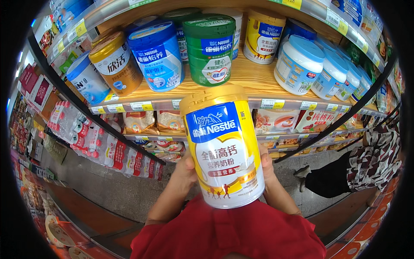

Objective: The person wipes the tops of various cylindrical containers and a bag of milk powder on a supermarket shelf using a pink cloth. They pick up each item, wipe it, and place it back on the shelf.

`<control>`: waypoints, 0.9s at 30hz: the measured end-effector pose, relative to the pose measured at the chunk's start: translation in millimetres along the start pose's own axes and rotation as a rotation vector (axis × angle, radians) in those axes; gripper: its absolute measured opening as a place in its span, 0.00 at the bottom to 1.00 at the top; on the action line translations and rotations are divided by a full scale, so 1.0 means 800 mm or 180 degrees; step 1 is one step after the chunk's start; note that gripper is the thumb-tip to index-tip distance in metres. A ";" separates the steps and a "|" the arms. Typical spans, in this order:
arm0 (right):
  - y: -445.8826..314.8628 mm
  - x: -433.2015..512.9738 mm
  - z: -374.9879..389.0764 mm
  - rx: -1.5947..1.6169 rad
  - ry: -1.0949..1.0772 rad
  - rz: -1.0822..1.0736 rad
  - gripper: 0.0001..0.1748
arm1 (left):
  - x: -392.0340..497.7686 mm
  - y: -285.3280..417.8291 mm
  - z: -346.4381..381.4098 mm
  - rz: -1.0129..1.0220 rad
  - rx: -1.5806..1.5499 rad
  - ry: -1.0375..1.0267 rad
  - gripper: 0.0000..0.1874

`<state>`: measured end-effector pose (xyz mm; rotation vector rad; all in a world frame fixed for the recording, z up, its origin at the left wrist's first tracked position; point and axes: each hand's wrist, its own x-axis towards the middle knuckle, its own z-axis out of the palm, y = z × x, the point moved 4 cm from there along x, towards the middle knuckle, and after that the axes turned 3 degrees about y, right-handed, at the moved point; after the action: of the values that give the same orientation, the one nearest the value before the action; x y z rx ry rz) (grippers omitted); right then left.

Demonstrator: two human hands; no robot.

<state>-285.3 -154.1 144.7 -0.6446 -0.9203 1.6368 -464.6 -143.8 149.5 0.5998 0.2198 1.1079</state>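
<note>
Between my two hands is a large Nestlé milk powder can, yellow and white with a blue logo panel and a gold lid. It tilts slightly, its printed front turned up to me. My left hand grips the can's left side, the fingers mostly hidden behind it. On the opposite side my right hand holds it, also partly hidden. Just beyond the lid, a green Nestlé can stands upright on the wooden shelf. A matching yellow can stands farther back.
Left on the shelf are a blue can and a brown can with a gold lid; right are several blue-lidded white jars. Packaged bottles are stacked at lower left. A person stands in the aisle at right.
</note>
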 end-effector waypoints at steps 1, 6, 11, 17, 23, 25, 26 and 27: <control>-0.001 0.000 0.005 -0.0024 -0.0049 -0.0061 0.63 | -0.004 -0.010 -0.005 -0.0019 -0.0364 -0.0048 0.49; -0.024 0.004 0.009 -0.0413 0.0208 -0.0842 0.43 | -0.004 -0.035 -0.019 -0.0262 -0.0327 -0.0188 0.48; -0.050 0.010 0.016 -0.1229 0.0475 -0.1383 0.33 | -0.005 -0.038 0.000 -0.0477 -0.0268 -0.0153 0.50; -0.112 0.002 0.070 -0.3685 0.0279 -0.2754 0.28 | 0.002 -0.026 0.021 -0.0129 0.0018 -0.0151 0.47; -0.110 -0.011 0.143 -0.4709 -0.1226 -0.3456 0.22 | -0.004 -0.025 0.016 0.0141 -0.0031 0.0234 0.41; -0.098 -0.020 0.155 -0.4798 -0.2001 -0.3326 0.20 | -0.007 -0.023 0.008 0.0065 0.0487 0.0652 0.39; -0.094 -0.026 0.159 -0.4843 -0.2072 -0.3433 0.14 | -0.008 -0.019 0.004 -0.0139 0.0566 0.0785 0.38; -0.092 -0.029 0.160 -0.4858 -0.2216 -0.3357 0.13 | -0.011 -0.018 0.000 -0.0260 0.0871 0.1033 0.38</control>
<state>-341.7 -199.6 274.9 -0.3298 -2.4715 -0.0921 -457.4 -155.8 140.3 0.6445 0.6792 1.1003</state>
